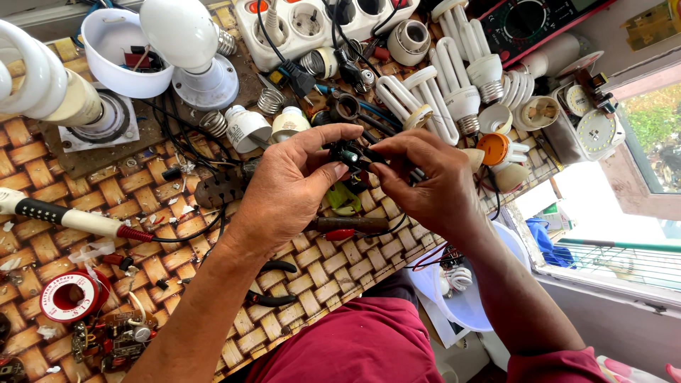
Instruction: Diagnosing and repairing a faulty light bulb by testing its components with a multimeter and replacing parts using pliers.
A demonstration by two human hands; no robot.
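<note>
My left hand (pixel 294 181) and right hand (pixel 418 181) both pinch a small circuit board (pixel 350 154) between their fingertips, above the counter (pixel 177 234). Its long axis runs hand to hand; neither is nearer.

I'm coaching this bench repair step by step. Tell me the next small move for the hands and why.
Probably keep the left hand steady and let the right hand turn the small dark component a little to see it better: both hands' fingers pinch it above the cluttered woven table, and they hide much of it.
</note>
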